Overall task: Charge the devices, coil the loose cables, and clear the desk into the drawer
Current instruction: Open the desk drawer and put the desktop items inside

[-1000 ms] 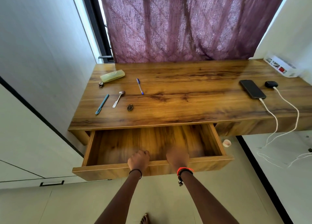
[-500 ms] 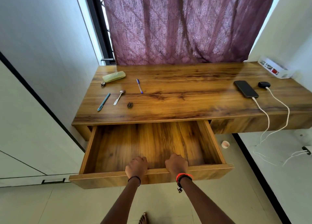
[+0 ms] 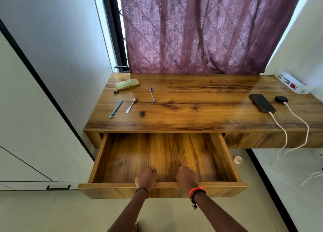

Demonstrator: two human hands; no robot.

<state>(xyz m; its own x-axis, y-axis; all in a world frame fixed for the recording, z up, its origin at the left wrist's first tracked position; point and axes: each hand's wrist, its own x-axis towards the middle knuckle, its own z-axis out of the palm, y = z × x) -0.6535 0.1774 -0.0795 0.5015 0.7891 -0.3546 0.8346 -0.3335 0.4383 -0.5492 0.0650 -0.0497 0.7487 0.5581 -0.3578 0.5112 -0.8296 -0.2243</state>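
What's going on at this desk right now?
A person grips the front edge of the open drawer with the left hand and right hand. Nothing shows inside it. At the right of the desk a phone and a small black case are plugged into white cables; at the left a green case, a blue pen and a spoon lie uncleared.

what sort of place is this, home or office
Most likely a room in a home, perhaps a bedroom: a glossy wooden desk beneath a purple patterned curtain covering the window, and a black smartphone charging on a white cable.
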